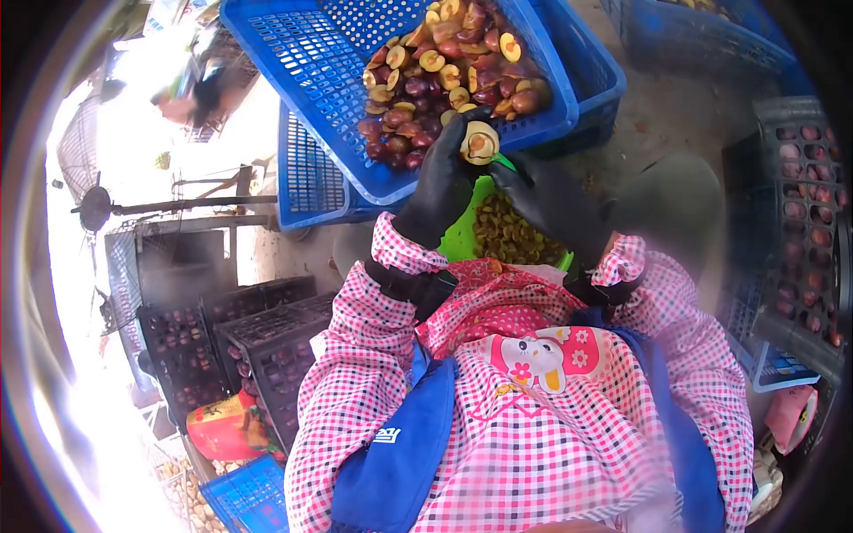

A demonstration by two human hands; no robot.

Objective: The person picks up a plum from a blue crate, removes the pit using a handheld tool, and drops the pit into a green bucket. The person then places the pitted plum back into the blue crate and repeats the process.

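My left hand (449,178), in a black glove, is closed around a halved plum (480,143), its cut face and brown centre turned up. Close beside it, my right hand (551,200), also gloved in black, grips a small green knife (504,162); only a short green part shows at the plum's edge, and the rest is hidden by the fingers. Just beyond my hands, a tilted blue crate (311,80) holds whole dark plums and cut yellow-fleshed halves (433,60). Below my hands stands a bright green tub (459,238) with many small brownish plum pits (511,226).
Another blue crate (591,80) sits under the tilted one. Black crates of plums (267,342) stand at left, and a dark crate of plums (809,222) at right. A red-and-yellow bag (233,426) and blue basket (253,497) lie lower left. A blurred person (209,93) is at upper left.
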